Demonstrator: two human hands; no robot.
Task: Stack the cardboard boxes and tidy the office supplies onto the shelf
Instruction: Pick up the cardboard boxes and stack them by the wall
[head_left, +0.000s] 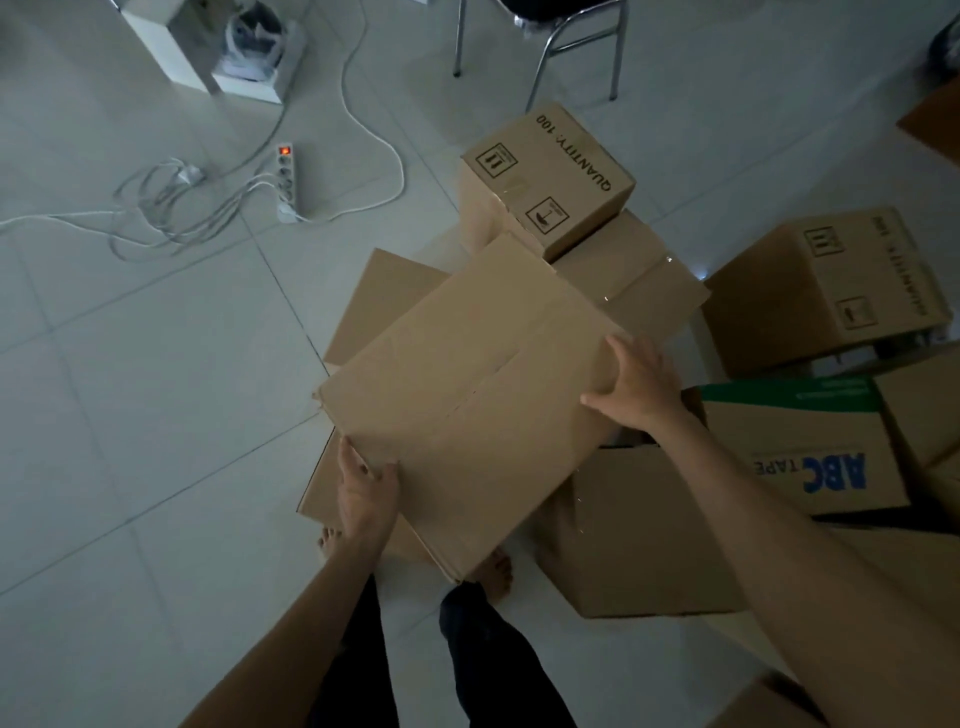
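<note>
Dim room, view straight down. Both hands hold a plain cardboard box (467, 410) above the tiled floor (156, 389); it looks folded flat, with a seam running across its top face. Left hand (363, 483) grips the near left edge, thumb on top, fingers curled under. Right hand (641, 387) grips the far right corner, fingers wrapped over the edge, thumb spread along the side. The box is tilted, its near corner low over the person's right foot (496, 571).

Under it more flat cardboard (384, 296) lies on the floor. Behind it a sealed box printed QUANTITY 100 (550, 176) sits on top of a taped box (639, 280). To the right a separate box with handling symbols (826, 291) stands alone. Near the right forearm is a box printed ABC TAPE (800, 447) with a green band, touching an open brown box (634, 540) just below the right hand; contents cannot be made out.

Upper left: white power strip (288, 176) with a lit red switch, tangled white cables (171, 208) around it. Metal chair legs (545, 47) at the top edge
</note>
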